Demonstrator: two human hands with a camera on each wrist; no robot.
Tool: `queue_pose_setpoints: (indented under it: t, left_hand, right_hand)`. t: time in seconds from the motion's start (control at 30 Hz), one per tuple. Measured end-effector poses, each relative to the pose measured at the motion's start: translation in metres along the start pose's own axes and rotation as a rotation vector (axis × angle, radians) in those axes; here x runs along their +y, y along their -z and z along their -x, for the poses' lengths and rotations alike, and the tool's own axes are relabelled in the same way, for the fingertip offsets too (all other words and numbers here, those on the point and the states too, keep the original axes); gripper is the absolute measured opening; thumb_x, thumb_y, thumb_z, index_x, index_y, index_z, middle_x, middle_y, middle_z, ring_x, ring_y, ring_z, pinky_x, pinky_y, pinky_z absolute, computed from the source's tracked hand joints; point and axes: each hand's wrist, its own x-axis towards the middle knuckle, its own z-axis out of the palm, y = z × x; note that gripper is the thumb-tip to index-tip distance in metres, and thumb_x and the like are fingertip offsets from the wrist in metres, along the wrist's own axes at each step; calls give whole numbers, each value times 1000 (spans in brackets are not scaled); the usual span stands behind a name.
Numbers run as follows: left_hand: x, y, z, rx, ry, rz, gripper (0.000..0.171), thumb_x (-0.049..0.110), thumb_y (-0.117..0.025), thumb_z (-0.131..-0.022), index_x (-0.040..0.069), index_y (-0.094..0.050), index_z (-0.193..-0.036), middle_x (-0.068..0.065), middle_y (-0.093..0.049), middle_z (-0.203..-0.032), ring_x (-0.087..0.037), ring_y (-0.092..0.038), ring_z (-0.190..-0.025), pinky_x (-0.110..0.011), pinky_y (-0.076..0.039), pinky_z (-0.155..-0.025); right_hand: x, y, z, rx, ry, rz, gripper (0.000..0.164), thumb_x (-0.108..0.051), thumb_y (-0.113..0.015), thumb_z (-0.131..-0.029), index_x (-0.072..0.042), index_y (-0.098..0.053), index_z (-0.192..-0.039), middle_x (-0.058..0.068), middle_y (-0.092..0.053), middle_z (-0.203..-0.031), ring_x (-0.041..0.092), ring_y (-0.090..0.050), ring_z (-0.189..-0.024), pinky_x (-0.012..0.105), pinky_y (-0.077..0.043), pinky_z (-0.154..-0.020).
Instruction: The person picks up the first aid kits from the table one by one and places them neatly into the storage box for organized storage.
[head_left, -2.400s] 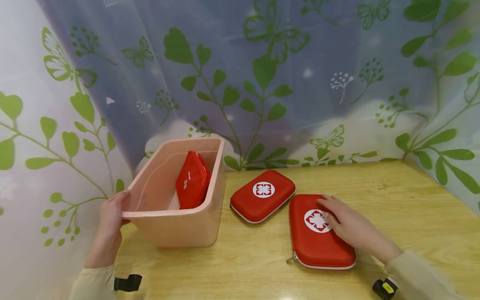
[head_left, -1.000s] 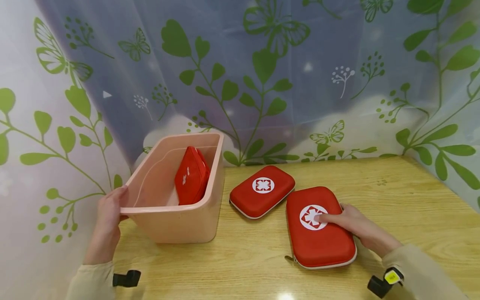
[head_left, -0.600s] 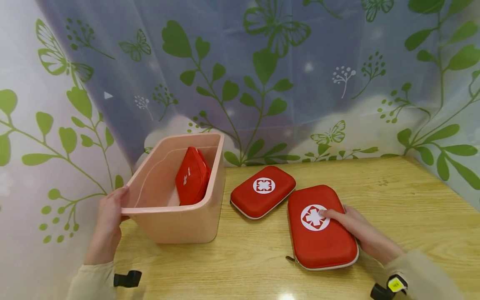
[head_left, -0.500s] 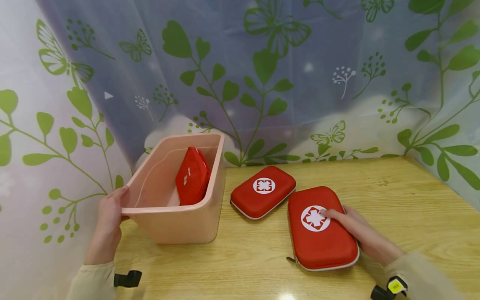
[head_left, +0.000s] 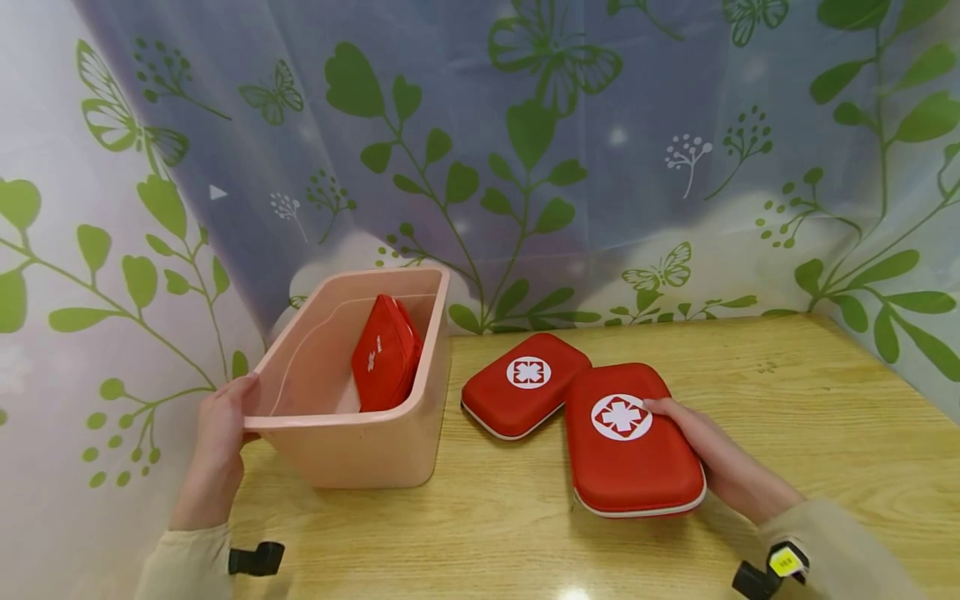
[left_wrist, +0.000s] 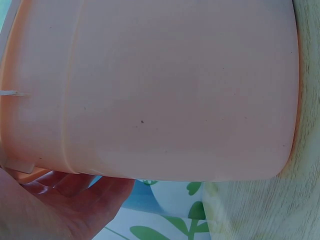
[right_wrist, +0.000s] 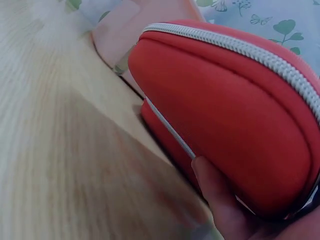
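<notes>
My left hand (head_left: 220, 446) grips the near left corner of a pink plastic bin (head_left: 352, 454); in the left wrist view its fingers (left_wrist: 107, 197) curl under the rim. Inside the bin a red first-aid pouch (head_left: 384, 358) leans against the right wall. My right hand (head_left: 720, 458) holds the larger red first-aid case (head_left: 637, 467), thumb on top near the white cross emblem and other fingers hidden beneath. That case is raised off the table and tilted, as the right wrist view shows. A smaller red first-aid case (head_left: 495, 392) lies behind it, partly overlapped in the head view.
Everything stands on a light wooden table (head_left: 825, 400). A patterned curtain (head_left: 637, 167) with leaves and butterflies hangs close behind the bin and along the left side. Wrist cameras are strapped to both forearms.
My right hand, first laid over the larger case, has closed on its right side. It has lifted the case and moved it slightly left. The left hand and bin stay put.
</notes>
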Motion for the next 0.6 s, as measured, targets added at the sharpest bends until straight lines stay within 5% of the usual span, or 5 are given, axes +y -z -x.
queue_pose_setpoints:
  t: [0.4, 0.6]
  left_hand:
    - [-1, 1, -1, 0, 13, 3, 33, 30, -52, -100, 5, -57, -120, 14, -62, -73, -5, -61, -65, -23, -51, -57]
    - [0, 1, -2, 0, 16, 15, 25, 30, -52, -100, 10, -60, -111, 13, -63, -72, -6, -61, -65, -23, -51, -57]
  right_hand:
    - [-18, -11, -4, -29, 48, -51, 67, -51, -52, -98, -2, -39, -141, -1, -68, -103, 15, -69, -86, 29, -53, -82]
    - [-25, -17, -7, -52, 71, -76, 65, -51, -51, -98, -3, -39, -140, -1, -68, -102, 16, -69, -84, 30, -54, -80]
